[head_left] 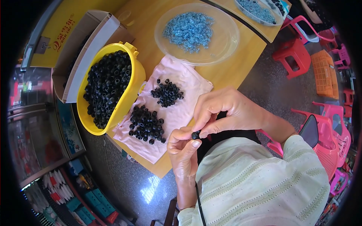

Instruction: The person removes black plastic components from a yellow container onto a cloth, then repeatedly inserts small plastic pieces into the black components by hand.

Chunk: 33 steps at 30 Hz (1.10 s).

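Close in front of my body, a small black ring-shaped part (195,135) is pinched between the fingertips of both hands. My left hand (182,147) grips it from the left with thumb and forefinger. From the right, my right hand (222,113) closes thumb and forefinger on it too. On the pink cloth (188,81) beyond lie two heaps: a pile of larger black parts (147,125) nearer me and a pile of smaller black pieces (167,92) farther off. A yellow tub (140,73) full of similar black parts stands to the left.
A clear round tray (226,43) of blue-grey small pieces sits at the back of the wooden table (249,62). Behind the tub is a cardboard box (109,32). Red stools (292,56), pink chairs (332,135) and an orange crate (325,73) are at right. Another person's arm (311,13) shows far right.
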Tool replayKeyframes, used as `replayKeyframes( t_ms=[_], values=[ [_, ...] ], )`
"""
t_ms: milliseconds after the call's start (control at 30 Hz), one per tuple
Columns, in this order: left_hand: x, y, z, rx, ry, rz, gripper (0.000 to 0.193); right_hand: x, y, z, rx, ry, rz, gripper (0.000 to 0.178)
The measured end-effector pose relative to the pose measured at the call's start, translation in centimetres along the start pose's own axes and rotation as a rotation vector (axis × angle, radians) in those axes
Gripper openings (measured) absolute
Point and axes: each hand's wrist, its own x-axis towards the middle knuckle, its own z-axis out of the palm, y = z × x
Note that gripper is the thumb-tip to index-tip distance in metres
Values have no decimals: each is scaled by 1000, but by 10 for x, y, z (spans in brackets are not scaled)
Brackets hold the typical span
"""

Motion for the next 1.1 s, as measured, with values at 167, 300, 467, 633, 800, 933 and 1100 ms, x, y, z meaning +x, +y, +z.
replayKeyframes(
  t_ms=[167, 300, 467, 633, 800, 933, 1100],
  values=[
    [1, 0, -1, -30, -16, -28, 24, 1, -2, -3, -53, -35, 14, 14],
    [0, 0, -1, -73, -22, -63, 24, -2, -3, -2, -107, -46, -64, 15],
    [0, -2, -6, 6, -56, -15, 19, -2, -2, -2, -95, -57, -44, 15],
    [2, -3, -5, 23, -64, 6, 19, -3, -5, -2, -180, -34, -92, 15],
    [2, -4, -7, 27, -61, -6, 19, -3, -3, -3, -270, -52, -145, 13],
    [1, -4, -5, 72, -49, 31, 19, 0, 0, -3, -391, -72, -248, 13],
    [2, -5, -7, 93, -35, 59, 19, 1, 1, -4, -9, -99, 53, 12]
  ],
)
